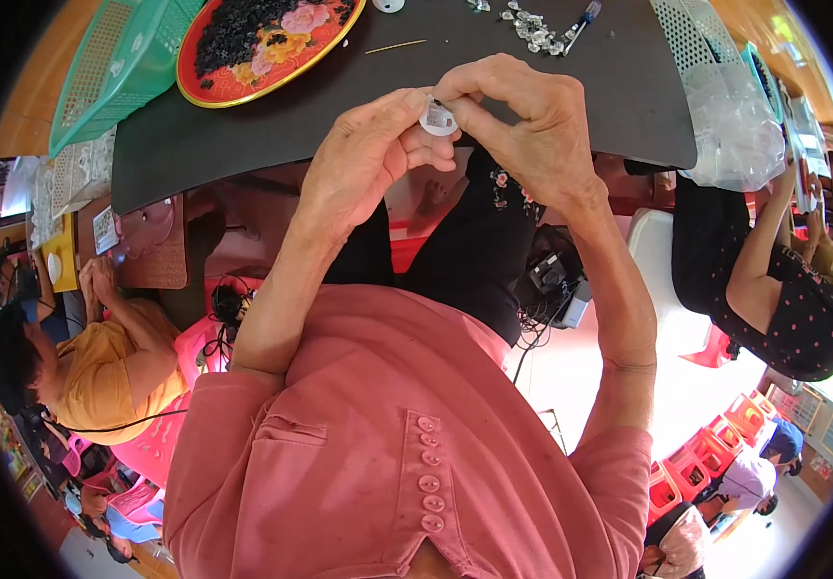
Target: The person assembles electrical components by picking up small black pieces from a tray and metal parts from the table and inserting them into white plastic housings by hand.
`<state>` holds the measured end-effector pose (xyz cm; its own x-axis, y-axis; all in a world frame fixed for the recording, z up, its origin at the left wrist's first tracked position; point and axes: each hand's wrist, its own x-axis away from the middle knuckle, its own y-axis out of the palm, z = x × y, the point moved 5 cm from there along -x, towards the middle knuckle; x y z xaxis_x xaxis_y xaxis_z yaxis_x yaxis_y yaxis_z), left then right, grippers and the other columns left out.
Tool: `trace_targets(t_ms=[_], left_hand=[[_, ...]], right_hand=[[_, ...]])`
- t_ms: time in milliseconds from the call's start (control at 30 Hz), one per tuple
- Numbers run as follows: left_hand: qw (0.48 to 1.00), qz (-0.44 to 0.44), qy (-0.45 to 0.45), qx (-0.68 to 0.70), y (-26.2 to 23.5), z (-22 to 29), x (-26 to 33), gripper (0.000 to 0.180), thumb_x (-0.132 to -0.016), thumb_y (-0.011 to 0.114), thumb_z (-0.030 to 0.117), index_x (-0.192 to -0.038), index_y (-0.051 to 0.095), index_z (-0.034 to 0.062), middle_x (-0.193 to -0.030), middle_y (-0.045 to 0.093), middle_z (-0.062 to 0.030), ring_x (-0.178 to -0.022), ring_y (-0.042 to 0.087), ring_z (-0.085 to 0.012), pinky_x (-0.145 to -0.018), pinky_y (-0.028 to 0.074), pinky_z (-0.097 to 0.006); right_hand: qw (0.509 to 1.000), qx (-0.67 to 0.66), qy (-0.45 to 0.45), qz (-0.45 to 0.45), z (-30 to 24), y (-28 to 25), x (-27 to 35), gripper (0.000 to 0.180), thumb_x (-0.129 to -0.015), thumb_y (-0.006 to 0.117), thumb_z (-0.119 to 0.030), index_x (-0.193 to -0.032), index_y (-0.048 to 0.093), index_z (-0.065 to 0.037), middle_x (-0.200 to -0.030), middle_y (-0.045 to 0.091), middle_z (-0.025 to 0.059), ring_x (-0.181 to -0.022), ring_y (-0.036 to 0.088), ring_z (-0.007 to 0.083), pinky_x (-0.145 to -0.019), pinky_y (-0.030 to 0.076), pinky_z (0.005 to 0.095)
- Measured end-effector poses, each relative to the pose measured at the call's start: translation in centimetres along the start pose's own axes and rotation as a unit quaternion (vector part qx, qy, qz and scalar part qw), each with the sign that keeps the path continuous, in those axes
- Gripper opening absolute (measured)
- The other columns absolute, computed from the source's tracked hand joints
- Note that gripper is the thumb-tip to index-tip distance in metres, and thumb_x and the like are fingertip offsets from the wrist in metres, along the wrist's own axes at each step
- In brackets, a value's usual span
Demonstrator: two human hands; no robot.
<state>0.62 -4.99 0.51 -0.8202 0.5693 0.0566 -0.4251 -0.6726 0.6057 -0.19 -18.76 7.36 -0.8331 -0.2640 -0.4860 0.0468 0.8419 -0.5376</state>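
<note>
Just past the table's near edge, my left hand (363, 145) pinches a small round clear plastic part (438, 121) between thumb and fingers. My right hand (532, 116) meets it from the other side, thumb and forefinger closed at the part's upper edge. A tiny dark piece (436, 101) shows at those fingertips; its shape is too small to make out. Beyond my left hand lies a red floral tray (243, 97) with a heap of small black parts (233, 39). Several clear plastic parts (535, 34) are scattered on the dark table (339, 111) beyond my right hand.
A green perforated basket (112, 82) stands at the left. A thin wooden stick (395, 45) and a small screwdriver-like tool (582, 27) lie on the table. Clear plastic bags (739, 135) hang over its right edge. Other people sit at both sides.
</note>
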Motion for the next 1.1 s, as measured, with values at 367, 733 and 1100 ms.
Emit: trace_targets(t_ms=[367, 733, 1100], left_hand=[[1.0, 0.022, 0.0, -0.005, 0.0, -0.5, 0.0, 0.034, -0.099, 0.041, 0.019, -0.116, 0.051, -0.0096, -0.099, 0.06, -0.0116, -0.084, 0.062, -0.0176, -0.075, 0.054, -0.032], [1.0, 0.003, -0.006, 0.012, 0.0, -0.4, 0.2, 0.034, -0.098, 0.041, 0.017, -0.119, 0.049, -0.0093, -0.1, 0.06, -0.0128, -0.086, 0.062, -0.0185, -0.078, 0.054, -0.034], [1.0, -0.008, -0.005, 0.009, 0.4, -0.5, 0.1, 0.036, -0.099, 0.039, 0.018, -0.119, 0.049, -0.0099, -0.1, 0.06, -0.012, -0.086, 0.061, -0.0181, -0.077, 0.054, -0.033]], right_hand=[[0.999, -0.023, 0.028, 0.013, 0.0, 0.0, 0.6, 0.01, -0.075, 0.064, 0.002, -0.084, 0.066, -0.003, -0.077, 0.066, 0.0018, -0.07, 0.062, 0.0109, -0.068, 0.049, 0.0235], [0.994, -0.097, 0.027, 0.052, 0.8, 0.0, 1.2, 0.011, -0.073, 0.062, 0.001, -0.08, 0.067, -0.005, -0.074, 0.066, 0.0037, -0.066, 0.063, 0.0133, -0.069, 0.048, 0.0256], [0.999, -0.037, -0.006, 0.036, 0.6, 0.1, 1.1, 0.012, -0.073, 0.065, 0.006, -0.08, 0.065, -0.003, -0.08, 0.066, 0.0003, -0.075, 0.06, 0.0112, -0.071, 0.047, 0.0247]])
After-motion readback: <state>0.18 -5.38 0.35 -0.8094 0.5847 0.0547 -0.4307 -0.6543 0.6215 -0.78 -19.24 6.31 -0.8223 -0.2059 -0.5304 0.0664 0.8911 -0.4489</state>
